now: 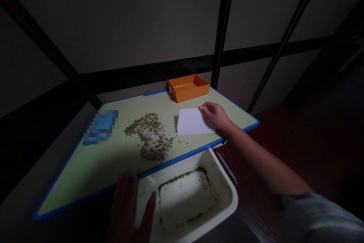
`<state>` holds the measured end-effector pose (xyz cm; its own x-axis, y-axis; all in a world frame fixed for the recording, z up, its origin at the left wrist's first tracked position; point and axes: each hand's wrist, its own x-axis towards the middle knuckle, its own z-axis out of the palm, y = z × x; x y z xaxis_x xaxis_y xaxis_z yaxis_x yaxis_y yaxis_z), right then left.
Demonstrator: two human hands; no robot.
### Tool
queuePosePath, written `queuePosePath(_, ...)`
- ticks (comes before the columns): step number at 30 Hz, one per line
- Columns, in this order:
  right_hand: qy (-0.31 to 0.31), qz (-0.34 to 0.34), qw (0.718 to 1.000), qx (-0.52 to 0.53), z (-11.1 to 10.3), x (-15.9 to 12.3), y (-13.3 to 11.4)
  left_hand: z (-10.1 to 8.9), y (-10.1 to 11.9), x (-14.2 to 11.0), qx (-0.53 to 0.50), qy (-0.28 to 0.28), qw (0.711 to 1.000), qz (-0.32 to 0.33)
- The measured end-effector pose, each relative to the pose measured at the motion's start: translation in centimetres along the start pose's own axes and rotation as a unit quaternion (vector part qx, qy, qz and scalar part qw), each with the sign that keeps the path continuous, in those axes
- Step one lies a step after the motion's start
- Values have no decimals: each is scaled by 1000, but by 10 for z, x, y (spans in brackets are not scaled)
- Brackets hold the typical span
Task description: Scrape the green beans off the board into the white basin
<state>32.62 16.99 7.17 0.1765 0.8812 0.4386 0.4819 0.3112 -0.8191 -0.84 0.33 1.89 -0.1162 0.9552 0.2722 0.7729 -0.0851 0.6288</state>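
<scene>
My right hand (216,116) grips the far right corner of a white card (192,122) that lies on the pale green table (93,167). My left hand (129,209) holds the left rim of a white tub (227,192) just below the table's near edge, thumb inside the rim. A pile of green beans mixed with white grains (149,135) lies on the table left of the card. More green beans (182,176) lie inside the tub.
An orange tray (188,87) stands at the table's far edge. A blurred blue object (101,126) lies on the left part of the table. The table has a blue rim. Dark wall panels and black poles stand behind.
</scene>
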Motion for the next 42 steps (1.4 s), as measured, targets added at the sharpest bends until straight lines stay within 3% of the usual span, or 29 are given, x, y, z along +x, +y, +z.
queuePosePath(14, 4, -28, 999, -38, 8, -3, -4, 2, -2, 1, 8, 2, 1000, 0)
queuePosePath(26, 45, 4, 995, -85, -1, -1, -3, -1, 6, 2, 14, -9, 1000, -11)
queuePosePath(35, 147, 56, 987, 12, -6, 5, 10, 5, 2, 2, 8, 5, 1000, -1)
queuePosePath(42, 57, 24, 998, 0, -2, 0, 3, 4, -3, 1, 5, 10, 1000, 13)
